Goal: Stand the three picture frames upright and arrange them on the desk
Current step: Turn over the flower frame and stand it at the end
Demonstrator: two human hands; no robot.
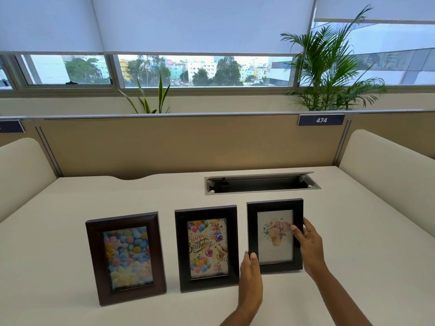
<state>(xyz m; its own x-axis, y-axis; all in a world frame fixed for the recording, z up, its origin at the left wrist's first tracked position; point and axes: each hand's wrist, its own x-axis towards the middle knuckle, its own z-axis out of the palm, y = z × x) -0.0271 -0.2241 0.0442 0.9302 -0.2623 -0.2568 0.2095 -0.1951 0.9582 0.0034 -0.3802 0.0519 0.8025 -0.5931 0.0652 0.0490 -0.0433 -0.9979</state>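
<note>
both hands, left hand (pixel 250 276) and right hand (pixel 308 245), grasp the bouquet frame's (pixel 275 235) side edges, upright.

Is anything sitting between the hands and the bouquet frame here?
Nothing visible. The left hand is at the lower left corner of the bouquet frame, the right hand is on its right edge, and both touch it directly. The birthday frame stands apart to its left.

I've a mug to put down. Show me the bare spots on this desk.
Bare: the desk right of the bouquet frame; the back left corner beside the cable tray; the front strip by the flower frame. Crowded: the middle row, with both hands at the bouquet frame.
</note>
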